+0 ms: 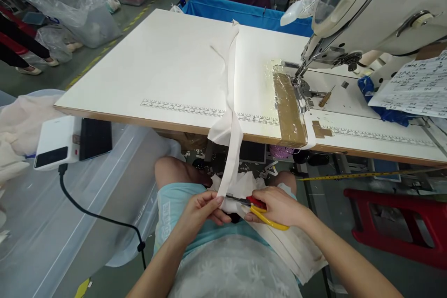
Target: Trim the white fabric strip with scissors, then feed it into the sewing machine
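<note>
**Strip pinched taut over the lap, scissors at its near end**

The left hand (202,209) is closed in a pinch on the near end of a long white fabric strip (231,116), thumb and fingers clamping it just left of the blades. That hold keeps the strip stretched, so the cloth meets the blades flat rather than limp. The right hand (277,206) is wrapped around the yellow-and-red scissors (260,209), fingers through the handles, blades pointing left and touching the strip right beside the pinching fingers. Whether the blades are parted or closed cannot be told from here.

The strip itself runs a long way: it starts at the far edge of the white sewing table (157,70), lies straight across the top, crosses the printed ruler (181,108) along the near edge, then drops off the edge down to the lap. Draped like that, the table carries its weight and only the short hanging end needs handling.

More white cloth pieces (296,247) are piled on the person's right thigh, near the cutting hand. To the right stands the sewing machine (377,4), its needle area fronted by a taped brown patch (288,109). Far back, a blue bin (244,11) sits behind the table, and another person in a dark top is seated beyond it. On the left, a white device (56,142) with a black cable rests on a clear plastic tub (70,223).
</note>
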A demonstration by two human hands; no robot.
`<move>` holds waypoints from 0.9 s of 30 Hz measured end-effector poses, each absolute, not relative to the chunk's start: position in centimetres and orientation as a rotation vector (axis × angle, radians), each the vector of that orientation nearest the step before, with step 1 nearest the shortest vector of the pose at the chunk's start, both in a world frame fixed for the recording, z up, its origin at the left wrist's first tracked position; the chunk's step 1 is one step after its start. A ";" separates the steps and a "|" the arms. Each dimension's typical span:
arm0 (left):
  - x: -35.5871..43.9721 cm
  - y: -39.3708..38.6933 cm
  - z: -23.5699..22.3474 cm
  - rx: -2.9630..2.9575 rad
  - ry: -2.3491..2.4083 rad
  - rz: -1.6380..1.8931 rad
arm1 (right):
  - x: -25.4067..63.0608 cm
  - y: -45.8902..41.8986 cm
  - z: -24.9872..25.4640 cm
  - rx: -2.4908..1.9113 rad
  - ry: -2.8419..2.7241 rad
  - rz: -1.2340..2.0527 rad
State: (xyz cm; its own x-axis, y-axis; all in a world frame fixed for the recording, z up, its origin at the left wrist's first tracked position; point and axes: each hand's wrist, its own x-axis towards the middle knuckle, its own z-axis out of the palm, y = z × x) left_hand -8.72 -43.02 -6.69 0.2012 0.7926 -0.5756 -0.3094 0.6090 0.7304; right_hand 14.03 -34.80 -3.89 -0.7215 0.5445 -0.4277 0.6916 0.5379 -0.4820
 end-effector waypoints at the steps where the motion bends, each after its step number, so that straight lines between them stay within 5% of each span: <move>1: -8.7 -43.0 -6.7 0.526 1.122 0.820 | 14.0 -34.9 -3.8 1.054 2.554 -0.903; 27: -9.4 -43.0 -6.9 0.546 1.097 0.785 | 12.4 -35.1 -4.2 1.087 2.569 -0.672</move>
State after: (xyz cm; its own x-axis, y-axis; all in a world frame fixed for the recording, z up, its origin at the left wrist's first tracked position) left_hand -9.38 -43.02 -6.91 0.2397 0.7862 -0.5696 -0.2857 0.6179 0.7325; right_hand 12.38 -35.06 -4.18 -0.6813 0.6031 -0.4148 0.7290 0.6104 -0.3098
